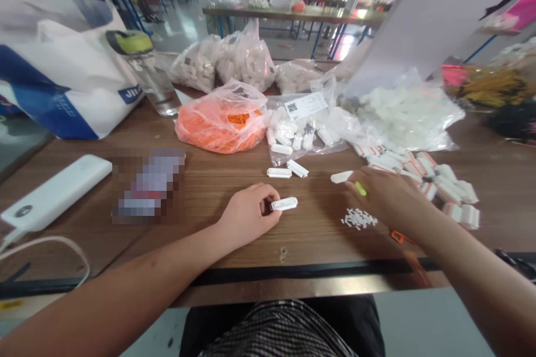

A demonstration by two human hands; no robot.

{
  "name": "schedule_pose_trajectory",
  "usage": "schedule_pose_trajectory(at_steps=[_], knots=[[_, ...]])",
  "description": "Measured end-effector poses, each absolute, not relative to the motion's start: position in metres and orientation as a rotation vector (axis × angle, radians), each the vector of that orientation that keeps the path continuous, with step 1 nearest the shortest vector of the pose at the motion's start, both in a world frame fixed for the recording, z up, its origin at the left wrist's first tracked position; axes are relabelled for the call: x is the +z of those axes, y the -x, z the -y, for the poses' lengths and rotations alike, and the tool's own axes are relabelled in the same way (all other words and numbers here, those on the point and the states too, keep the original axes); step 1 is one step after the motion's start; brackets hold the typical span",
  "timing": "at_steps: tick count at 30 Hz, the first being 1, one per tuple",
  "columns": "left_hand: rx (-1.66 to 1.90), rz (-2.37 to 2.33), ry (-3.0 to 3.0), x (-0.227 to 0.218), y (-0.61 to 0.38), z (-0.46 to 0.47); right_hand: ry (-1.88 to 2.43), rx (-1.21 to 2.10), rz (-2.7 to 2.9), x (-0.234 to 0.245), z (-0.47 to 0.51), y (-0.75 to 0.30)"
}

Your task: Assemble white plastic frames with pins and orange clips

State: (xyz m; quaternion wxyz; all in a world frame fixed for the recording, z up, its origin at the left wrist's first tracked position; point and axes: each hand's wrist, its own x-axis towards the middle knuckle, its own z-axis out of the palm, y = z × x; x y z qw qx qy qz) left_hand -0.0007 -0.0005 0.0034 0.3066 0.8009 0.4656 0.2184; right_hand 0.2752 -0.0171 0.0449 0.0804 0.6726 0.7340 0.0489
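Between the thumb and fingers of my left hand (253, 213) is a small white plastic piece with printing (285, 203), held just over the brown table. My right hand (383, 192), slightly blurred, is closed and palm-down on the right. A white plastic strip (341, 177) pokes out at its fingertips, and a yellow-green bit (360, 188) shows beside the thumb; I cannot tell what that is. Below this hand lies a little heap of tiny white parts (359, 218). Two more white plastic pieces (279, 172) rest beyond my left hand.
White pieces with orange edges (446, 184) are piled at right, by an orange strap-like item (397, 236). Behind stand bags of orange parts (221, 122) and white parts (307, 122). A bottle (154, 78), a blurred-out phone-like object (148, 184) and a white power bank (54, 189) occupy the left.
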Motion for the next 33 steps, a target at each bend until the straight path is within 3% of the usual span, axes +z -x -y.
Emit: schedule_pose_trajectory(at_steps=[9, 15, 33], knots=[[0.497, -1.263, -2.223, 0.004, -0.004, 0.004, -1.838, 0.226, -2.668, 0.037, 0.026, -0.273], [0.503, -1.145, -2.320, 0.001, -0.003, 0.001, -1.612, 0.368, -2.566, 0.022, 0.020, -0.253], [0.522, -1.053, -2.523, 0.002, -0.003, 0.002, -1.792, 0.338, -2.525, 0.013, -0.005, -0.275]])
